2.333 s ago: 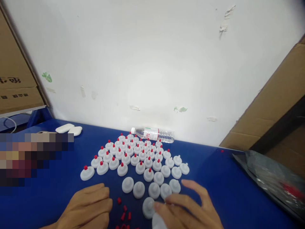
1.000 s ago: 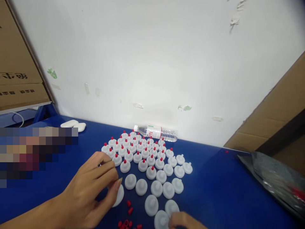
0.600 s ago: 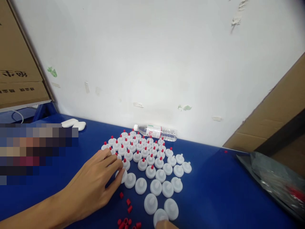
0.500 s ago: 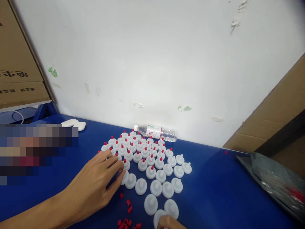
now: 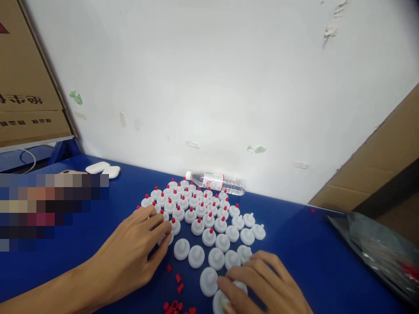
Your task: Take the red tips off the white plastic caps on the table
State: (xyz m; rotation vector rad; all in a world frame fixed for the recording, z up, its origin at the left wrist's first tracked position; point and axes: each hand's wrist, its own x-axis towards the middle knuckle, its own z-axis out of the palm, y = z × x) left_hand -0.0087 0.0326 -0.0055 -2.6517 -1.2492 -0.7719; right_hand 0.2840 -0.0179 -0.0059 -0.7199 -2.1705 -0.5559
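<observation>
Several white round caps [image 5: 196, 256] stand in rows on the blue table [image 5: 301, 261]; the far ones carry red tips [image 5: 197, 220], the near ones are bare. My left hand [image 5: 131, 255] lies over the left end of the rows, fingers curled round a white cap [image 5: 170, 238] at its fingertips. My right hand [image 5: 262, 285] rests low at the bottom edge, fingers spread over the nearest bare caps and touching one [image 5: 220, 302]. Loose red tips [image 5: 176, 290] lie between my hands.
A clear water bottle [image 5: 214, 182] lies against the white wall behind the caps. Two white cases [image 5: 101, 168] sit at the far left. Cardboard boxes [image 5: 26, 87] stand left, and another cardboard box [image 5: 376, 157] right. A dark plastic bag [image 5: 379, 248] lies at the right.
My left hand reached forward to the left end of the rows and closed on a cap. My right hand dropped nearly out of view, then came back up over the nearest caps.
</observation>
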